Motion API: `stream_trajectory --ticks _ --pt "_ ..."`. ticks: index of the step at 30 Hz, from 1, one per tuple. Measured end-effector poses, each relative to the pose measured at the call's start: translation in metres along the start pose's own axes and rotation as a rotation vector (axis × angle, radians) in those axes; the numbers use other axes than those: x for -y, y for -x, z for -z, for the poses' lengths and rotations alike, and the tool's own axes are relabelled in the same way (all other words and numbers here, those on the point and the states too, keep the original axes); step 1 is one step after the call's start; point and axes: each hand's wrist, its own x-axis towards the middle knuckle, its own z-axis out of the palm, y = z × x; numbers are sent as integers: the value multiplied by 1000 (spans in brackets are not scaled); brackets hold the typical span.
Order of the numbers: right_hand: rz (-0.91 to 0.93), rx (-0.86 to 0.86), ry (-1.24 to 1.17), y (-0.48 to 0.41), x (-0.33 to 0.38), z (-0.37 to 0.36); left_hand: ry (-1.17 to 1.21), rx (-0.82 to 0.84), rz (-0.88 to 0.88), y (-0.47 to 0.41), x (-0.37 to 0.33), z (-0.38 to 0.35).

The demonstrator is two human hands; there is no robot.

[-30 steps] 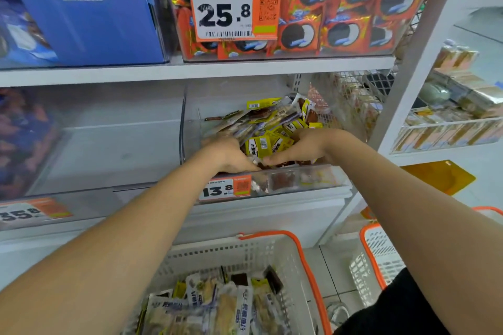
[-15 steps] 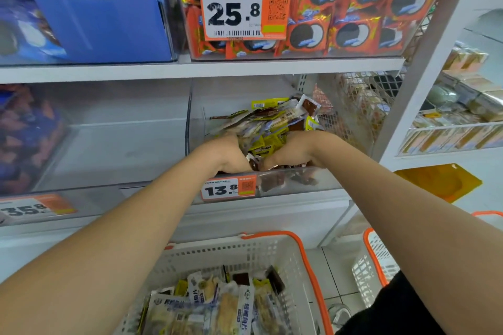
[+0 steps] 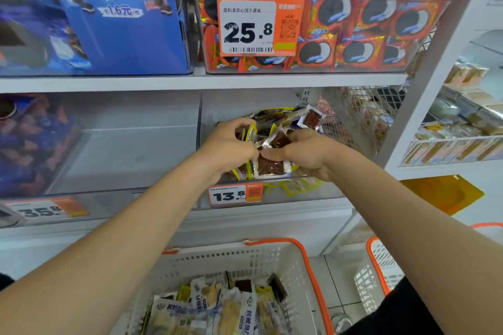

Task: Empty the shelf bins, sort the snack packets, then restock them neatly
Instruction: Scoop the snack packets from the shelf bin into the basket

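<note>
Both hands reach into the clear shelf bin [image 3: 330, 193] that carries the 13.8 price tag. Between them they hold one bunch of small snack packets [image 3: 270, 166], yellow-edged and clear with brown contents, raised just above the bin's front wall. My left hand [image 3: 231, 144] grips the bunch from the left, fingers curled around it. My right hand [image 3: 302, 152] grips it from the right, thumb on top. More packets [image 3: 310, 118] stick up behind the hands. A few yellow packets [image 3: 296, 187] lie on the bin floor.
A white basket with an orange rim [image 3: 307, 253] stands below the shelf with several snack packets in it. A second orange-rimmed basket [image 3: 377, 266] is at the right. The clear bin [image 3: 122, 144] to the left holds nothing visible. Cookie packs [image 3: 353, 22] fill the upper shelf.
Both hands closed in around the pile and have lifted the gathered bunch of packets up off the bin floor.
</note>
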Motion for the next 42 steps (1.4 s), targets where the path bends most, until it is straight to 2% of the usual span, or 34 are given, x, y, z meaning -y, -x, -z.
stream_trajectory --ticks 5,7,11,14,17,19,21,24,27,29,31,33,35,37,38,40,42 --pt "259 -141 -7 22 1 -3 26 18 -88 19 -6 18" --pt "336 -179 -54 32 0 -7 48 -32 -159 29 -8 19" --pt "425 -141 -198 46 -6 -10 98 -174 -328 53 -12 24" --pt "482 -76 -233 64 -7 -13 156 -125 -288 78 -19 36" --pt "462 79 -237 86 -8 -14 161 31 -151 104 -17 52" --pt "394 246 -112 98 -10 -15 137 250 -46 115 -7 63" --pt "300 392 145 108 -16 -22 -49 489 64 117 12 69" --pt "289 477 596 113 -30 -42 -564 592 62 115 33 59" --pt "316 539 802 107 -37 -46 -825 724 40 116 33 38" --pt "366 552 808 100 -30 -35 -860 690 -52 117 23 30" --pt "476 454 674 92 -17 -16 -698 458 -239 111 14 25" --pt "504 219 515 79 -8 10 -507 122 -364 98 5 20" --pt "484 -61 554 59 -5 36 -431 -55 -404 81 -5 15" --pt "397 -243 769 33 -12 57 -550 -58 -344 59 -9 8" --pt "329 -264 858 20 -18 63 -631 -33 -274 46 -9 4" --pt "215 -202 894 0 -29 68 -721 37 -88 23 -10 -6" --pt "147 -40 857 -14 -34 67 -753 154 40 9 -12 -14"
